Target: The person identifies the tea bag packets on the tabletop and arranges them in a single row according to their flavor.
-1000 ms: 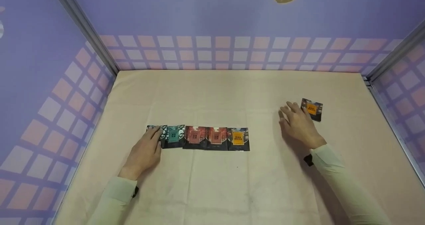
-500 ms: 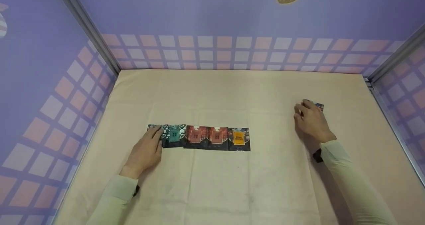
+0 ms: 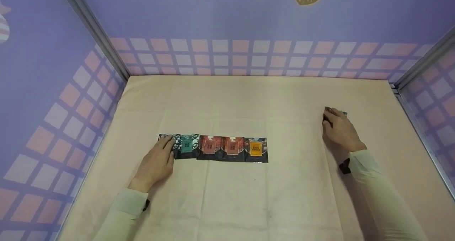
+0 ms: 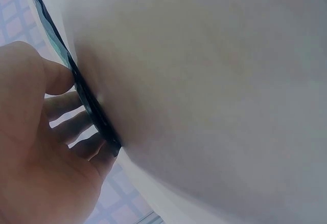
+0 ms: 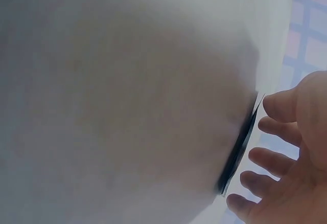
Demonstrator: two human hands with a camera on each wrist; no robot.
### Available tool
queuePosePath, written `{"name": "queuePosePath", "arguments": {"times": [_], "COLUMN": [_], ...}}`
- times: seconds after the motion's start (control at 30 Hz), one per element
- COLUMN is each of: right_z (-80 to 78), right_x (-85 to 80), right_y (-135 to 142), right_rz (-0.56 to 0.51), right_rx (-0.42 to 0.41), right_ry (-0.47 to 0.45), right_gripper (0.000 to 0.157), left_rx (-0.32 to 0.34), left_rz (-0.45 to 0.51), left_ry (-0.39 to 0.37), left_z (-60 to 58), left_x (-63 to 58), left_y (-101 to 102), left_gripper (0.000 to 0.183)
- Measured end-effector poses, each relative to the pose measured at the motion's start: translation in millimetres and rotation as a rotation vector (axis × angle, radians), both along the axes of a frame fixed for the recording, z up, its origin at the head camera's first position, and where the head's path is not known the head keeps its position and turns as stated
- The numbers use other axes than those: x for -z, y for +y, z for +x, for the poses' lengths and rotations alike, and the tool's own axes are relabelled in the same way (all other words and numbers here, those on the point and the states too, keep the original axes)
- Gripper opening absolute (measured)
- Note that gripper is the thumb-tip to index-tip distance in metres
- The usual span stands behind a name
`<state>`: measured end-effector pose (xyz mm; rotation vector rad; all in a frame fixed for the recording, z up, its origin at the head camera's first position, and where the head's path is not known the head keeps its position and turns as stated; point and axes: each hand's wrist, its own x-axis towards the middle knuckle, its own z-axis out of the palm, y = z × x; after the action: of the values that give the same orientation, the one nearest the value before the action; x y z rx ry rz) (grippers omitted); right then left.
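In the head view, several flat sachets lie in a row on the table: two green-labelled ones at the left, then two red sachets (image 3: 222, 149) and an orange-labelled sachet (image 3: 256, 149). My left hand (image 3: 153, 167) rests its fingers on the leftmost green-labelled sachet and covers much of it. Its neighbour, a second green-labelled sachet (image 3: 187, 146), shows beside the fingers. Far to the right, my right hand (image 3: 342, 130) lies over a separate dark sachet (image 5: 238, 150), mostly hidden under it in the head view. In the right wrist view the thumb is close to that sachet's edge, the fingers spread and slightly bent.
A pale cloth (image 3: 231, 198) with fold creases covers the table. Purple walls with pink and white squares (image 3: 261, 58) enclose the back and sides, joined by grey metal posts (image 3: 103, 35).
My right hand has moved right and onto the separate sachet, which showed its orange label one second ago and is now mostly covered. My left hand and the row stay in place.
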<state>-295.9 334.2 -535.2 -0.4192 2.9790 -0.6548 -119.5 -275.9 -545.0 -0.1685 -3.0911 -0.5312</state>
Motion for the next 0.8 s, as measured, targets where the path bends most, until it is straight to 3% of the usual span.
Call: {"name": "queuePosePath", "arguments": {"times": [0.4,0.8], "right_z": [-1.2,4.0], "right_x": [1.8,4.3], "right_y": [4.0,1.5], "right_rz": [0.017,0.015], "right_rx": [0.019,0.009], "right_ry": [-0.040,-0.023], "right_gripper": [0.053,0.052], "left_rx": [-0.002,-0.004], "left_rz": [0.007,-0.006], "left_ry": [0.008,0.006], "left_z": [1.5,0.5], "left_x": [0.2,-0.7], "left_y": [0.7,0.3], "left_gripper": [0.051,0.051]}}
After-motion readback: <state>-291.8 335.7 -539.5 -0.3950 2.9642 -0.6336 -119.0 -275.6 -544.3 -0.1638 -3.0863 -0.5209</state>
